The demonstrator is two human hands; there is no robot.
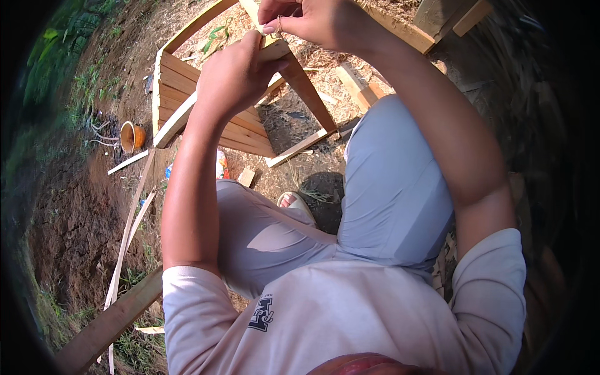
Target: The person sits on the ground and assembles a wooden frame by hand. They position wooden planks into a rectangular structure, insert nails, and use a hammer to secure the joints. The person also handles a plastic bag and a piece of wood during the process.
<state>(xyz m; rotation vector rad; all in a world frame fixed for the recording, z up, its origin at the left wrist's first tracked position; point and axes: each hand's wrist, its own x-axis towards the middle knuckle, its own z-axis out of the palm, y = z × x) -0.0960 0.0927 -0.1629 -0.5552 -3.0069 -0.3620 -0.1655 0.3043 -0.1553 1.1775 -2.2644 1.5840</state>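
My left hand [234, 72] grips the upper end of a slanted wooden bar [310, 94] that belongs to a slatted wooden frame [181, 84] standing on the ground. Just above it, my right hand [312, 22] pinches something small and thin at the bar's top; a nail perhaps, too small to tell. The two hands almost touch. My knees in light grey trousers sit below the frame, and a sandalled foot [292, 201] shows between them.
An orange bowl [131, 136] lies on the dirt at left. Thin wooden strips [128, 228] and offcuts [246, 177] litter the ground. A thick plank [106, 328] crosses the lower left. More timber [437, 19] lies at the top right, grass at far left.
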